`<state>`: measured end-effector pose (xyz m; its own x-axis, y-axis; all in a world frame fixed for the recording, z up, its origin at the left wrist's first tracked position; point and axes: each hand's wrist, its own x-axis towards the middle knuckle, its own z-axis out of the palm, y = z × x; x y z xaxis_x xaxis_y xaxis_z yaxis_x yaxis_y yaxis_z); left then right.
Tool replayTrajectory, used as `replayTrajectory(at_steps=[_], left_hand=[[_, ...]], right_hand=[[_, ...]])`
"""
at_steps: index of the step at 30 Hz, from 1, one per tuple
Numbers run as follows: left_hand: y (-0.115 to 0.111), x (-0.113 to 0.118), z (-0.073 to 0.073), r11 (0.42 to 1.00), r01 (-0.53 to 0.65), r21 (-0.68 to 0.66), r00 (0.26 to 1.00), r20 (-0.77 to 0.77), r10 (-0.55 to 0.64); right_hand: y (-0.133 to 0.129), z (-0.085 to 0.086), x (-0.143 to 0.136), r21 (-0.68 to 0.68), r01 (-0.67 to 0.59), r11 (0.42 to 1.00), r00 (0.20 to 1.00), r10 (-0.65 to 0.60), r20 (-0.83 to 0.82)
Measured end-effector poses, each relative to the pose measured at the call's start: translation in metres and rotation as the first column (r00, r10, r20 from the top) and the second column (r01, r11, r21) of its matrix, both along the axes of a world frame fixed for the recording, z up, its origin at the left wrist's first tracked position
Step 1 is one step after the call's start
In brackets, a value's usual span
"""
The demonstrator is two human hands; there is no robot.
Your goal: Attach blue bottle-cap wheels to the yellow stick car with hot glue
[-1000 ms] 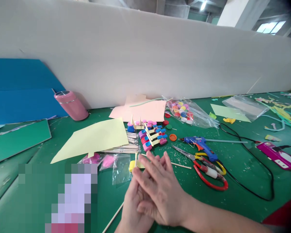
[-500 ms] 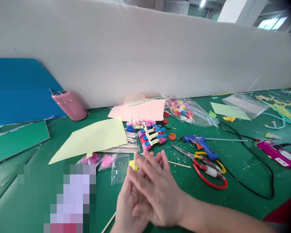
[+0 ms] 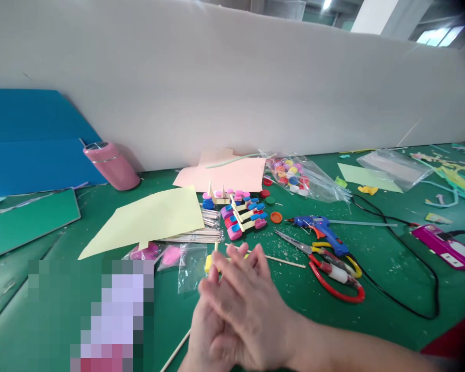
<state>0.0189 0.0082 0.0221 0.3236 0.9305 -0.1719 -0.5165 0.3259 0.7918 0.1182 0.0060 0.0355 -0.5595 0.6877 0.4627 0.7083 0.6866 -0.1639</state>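
Palm against palm, my two hands meet at the lower middle of the view. My left hand (image 3: 213,330) lies underneath, partly covered. Across it rests my right hand (image 3: 256,310), fingers pressed together and pointing up and left. Whatever may be between the palms is hidden. Just beyond the fingertips is a yellow piece (image 3: 208,263) with a thin stick upright by it. Farther back stand small assemblies of sticks with pink, blue and purple pieces (image 3: 242,219). A wooden stick (image 3: 284,260) lies right of the fingers.
Scissors (image 3: 333,271) and a blue glue gun (image 3: 320,227) with a black cord lie at right. Yellow paper (image 3: 155,219), bundled sticks (image 3: 197,236) and clear bags (image 3: 191,268) are at left. A pink cup (image 3: 114,168) leans near the white wall (image 3: 236,88).
My hands have shifted slightly against each other, the right fingers curling a little more. More of the yellow piece shows beyond them.
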Motion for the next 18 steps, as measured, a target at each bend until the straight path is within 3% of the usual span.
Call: replayTrajectory(at_steps=[3, 7, 11, 15, 18], left_hand=[[0.002, 0.006, -0.004, 0.991, 0.077, -0.109, 0.987, 0.147, -0.061], [-0.001, 0.013, -0.012, 0.967, 0.179, -0.180, 0.922, 0.373, -0.101], [0.000, 0.000, -0.008, 0.976, 0.143, -0.166, 0.908, 0.414, -0.063], [0.008, -0.009, -0.007, 0.974, 0.176, -0.144, 0.863, 0.499, -0.082], [0.005, 0.006, -0.015, 0.966, 0.213, -0.150, 0.872, 0.476, -0.119]], right_hand=[[-0.015, 0.001, -0.019, 0.049, -0.057, 0.997, 0.998, 0.057, 0.001], [0.001, 0.019, -0.028, 0.101, -0.039, 0.994, 0.999, 0.038, 0.010], [0.020, 0.014, -0.008, 0.060, 0.112, 0.992, 0.994, -0.110, -0.027], [-0.002, -0.002, -0.007, 0.070, 0.046, 0.997, 0.998, -0.048, 0.031], [-0.015, 0.002, -0.023, 0.153, 0.014, 0.988, 1.000, -0.016, 0.007]])
